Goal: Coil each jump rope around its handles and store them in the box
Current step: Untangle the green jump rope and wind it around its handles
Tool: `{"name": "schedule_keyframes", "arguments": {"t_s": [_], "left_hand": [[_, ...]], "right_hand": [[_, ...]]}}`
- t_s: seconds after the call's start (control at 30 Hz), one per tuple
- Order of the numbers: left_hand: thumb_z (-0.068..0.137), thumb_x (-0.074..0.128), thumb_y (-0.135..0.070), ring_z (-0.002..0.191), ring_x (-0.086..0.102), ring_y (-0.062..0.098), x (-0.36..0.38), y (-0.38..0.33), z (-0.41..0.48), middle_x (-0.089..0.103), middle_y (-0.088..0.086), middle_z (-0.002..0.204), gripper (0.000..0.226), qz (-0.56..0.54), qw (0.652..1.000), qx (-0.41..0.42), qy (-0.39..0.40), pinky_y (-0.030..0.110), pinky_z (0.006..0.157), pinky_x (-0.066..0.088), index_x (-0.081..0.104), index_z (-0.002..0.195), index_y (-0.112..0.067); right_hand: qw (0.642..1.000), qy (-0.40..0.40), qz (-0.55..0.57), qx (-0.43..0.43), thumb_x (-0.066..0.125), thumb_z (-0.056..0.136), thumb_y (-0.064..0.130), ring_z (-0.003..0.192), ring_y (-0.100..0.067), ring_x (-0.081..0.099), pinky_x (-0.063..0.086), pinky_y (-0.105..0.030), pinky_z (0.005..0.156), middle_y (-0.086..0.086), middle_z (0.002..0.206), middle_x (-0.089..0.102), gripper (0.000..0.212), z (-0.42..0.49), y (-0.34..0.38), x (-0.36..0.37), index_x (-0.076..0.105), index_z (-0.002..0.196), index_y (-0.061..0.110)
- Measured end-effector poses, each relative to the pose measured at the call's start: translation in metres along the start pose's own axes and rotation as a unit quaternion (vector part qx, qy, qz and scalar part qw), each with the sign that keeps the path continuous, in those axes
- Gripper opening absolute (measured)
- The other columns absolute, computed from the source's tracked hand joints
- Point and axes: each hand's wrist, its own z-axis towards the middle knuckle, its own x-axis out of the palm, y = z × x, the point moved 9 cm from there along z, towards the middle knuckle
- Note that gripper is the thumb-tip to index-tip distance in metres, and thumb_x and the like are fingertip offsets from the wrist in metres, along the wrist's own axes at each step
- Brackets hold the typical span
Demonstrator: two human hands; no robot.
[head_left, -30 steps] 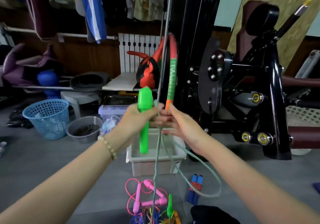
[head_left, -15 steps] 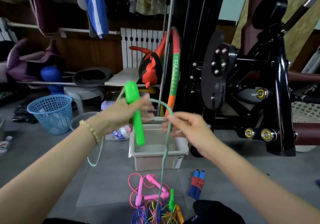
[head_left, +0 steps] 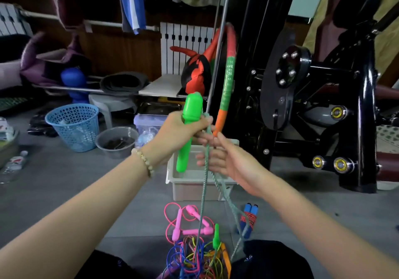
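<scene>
Gripping a green handle (head_left: 190,114) in the left hand (head_left: 179,133), pinching its rope (head_left: 204,189) in the right hand (head_left: 225,160), above the box (head_left: 194,187) on the grey floor (head_left: 64,181), with a blue basket (head_left: 73,125) at left and a black gym machine (head_left: 323,106) at right.

Right hand (head_left: 228,162) has closed in on the left hand (head_left: 177,132), rope (head_left: 204,183) now dropping straight from the green handle (head_left: 192,108).

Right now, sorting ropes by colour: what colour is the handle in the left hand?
Bright green; the head view shows the handle in the left hand.
</scene>
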Motion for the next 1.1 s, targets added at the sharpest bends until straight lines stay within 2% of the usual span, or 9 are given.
{"name": "schedule_keyframes", "arguments": {"t_s": [0.13,0.27,0.37,0.5,0.67,0.77,0.87,0.97,1.1], "left_hand": [[0.092,0.059,-0.011,0.052,0.066,0.006,-0.039,-0.034,0.017,0.071,-0.003,0.063,0.007,-0.051,0.992,0.068,-0.094,0.016,0.054,0.055,0.060,0.087,-0.007],[0.092,0.061,-0.026,0.054,0.067,0.009,-0.072,-0.004,0.015,0.072,0.006,0.086,0.018,0.023,0.988,0.040,-0.145,0.026,0.062,0.058,0.065,0.088,-0.009],[0.090,0.059,-0.038,0.049,0.057,0.007,-0.053,0.052,-0.005,0.074,0.001,0.097,0.030,0.124,0.990,-0.052,-0.041,0.025,0.061,0.052,0.069,0.099,-0.011],[0.090,0.061,-0.015,0.057,0.064,0.006,-0.005,0.096,-0.037,0.073,-0.005,0.082,0.013,0.080,0.989,-0.093,0.087,0.017,0.058,0.054,0.067,0.099,-0.008],[0.092,0.058,-0.007,0.055,0.066,0.007,0.003,0.083,-0.034,0.073,-0.005,0.069,0.010,0.030,0.998,-0.047,0.042,0.018,0.059,0.056,0.065,0.085,-0.004],[0.092,0.058,-0.008,0.053,0.066,0.007,-0.007,0.059,-0.020,0.071,-0.004,0.062,0.008,0.017,1.000,-0.023,0.002,0.017,0.056,0.056,0.063,0.087,-0.004],[0.092,0.060,-0.011,0.053,0.066,0.005,-0.011,0.038,-0.008,0.071,-0.004,0.062,0.008,0.018,1.000,-0.012,-0.010,0.016,0.055,0.054,0.063,0.089,-0.004],[0.093,0.058,-0.010,0.051,0.064,0.003,-0.014,0.018,0.002,0.071,-0.006,0.063,0.006,0.007,1.000,0.007,-0.019,0.014,0.049,0.050,0.062,0.092,-0.006],[0.093,0.058,-0.013,0.052,0.064,0.004,-0.039,0.002,0.014,0.072,-0.005,0.066,0.008,-0.041,0.995,0.039,-0.086,0.015,0.053,0.052,0.062,0.087,-0.008]], "right_hand": [[0.982,0.071,-0.172,0.032,0.046,0.097,0.015,0.082,-0.009,0.067,0.053,-0.023,0.082,-0.004,0.090,0.070,0.015,-0.016,-0.047,0.006,0.061,0.093,0.014],[0.992,-0.028,-0.119,-0.026,0.050,0.094,0.007,0.065,-0.008,0.069,0.057,-0.021,0.065,-0.007,0.080,0.069,0.013,-0.013,-0.028,-0.011,0.062,0.092,0.002],[0.988,-0.094,-0.073,-0.102,0.051,0.094,0.008,0.063,-0.007,0.069,0.057,-0.019,0.062,-0.005,0.078,0.069,0.014,-0.005,0.019,-0.018,0.064,0.091,0.006],[0.983,-0.125,-0.061,-0.123,0.050,0.095,0.010,0.058,-0.003,0.066,0.056,-0.018,0.060,-0.005,0.077,0.067,0.015,0.007,0.052,-0.010,0.061,0.100,0.000],[0.984,-0.139,-0.067,-0.088,0.049,0.097,0.025,0.066,-0.011,0.061,0.054,-0.020,0.057,-0.005,0.084,0.063,0.022,0.013,0.037,-0.005,0.059,0.098,0.006],[0.993,-0.099,-0.024,-0.055,0.040,0.098,0.036,0.068,-0.009,0.061,0.055,-0.022,0.063,0.000,0.082,0.063,0.032,0.009,0.009,0.000,0.061,0.095,0.012],[0.998,-0.041,0.021,-0.033,0.034,0.098,0.037,0.079,-0.009,0.065,0.051,-0.027,0.082,0.002,0.085,0.067,0.030,0.006,-0.019,0.009,0.060,0.095,0.021],[0.999,-0.006,-0.045,-0.025,0.037,0.099,0.029,0.092,-0.011,0.065,0.047,-0.028,0.092,0.000,0.095,0.069,0.026,-0.002,-0.042,0.009,0.062,0.101,0.020],[0.980,0.026,-0.198,-0.001,0.051,0.095,0.012,0.078,-0.001,0.066,0.050,-0.017,0.078,0.003,0.081,0.069,0.017,-0.016,-0.068,0.001,0.067,0.092,0.017]]}}
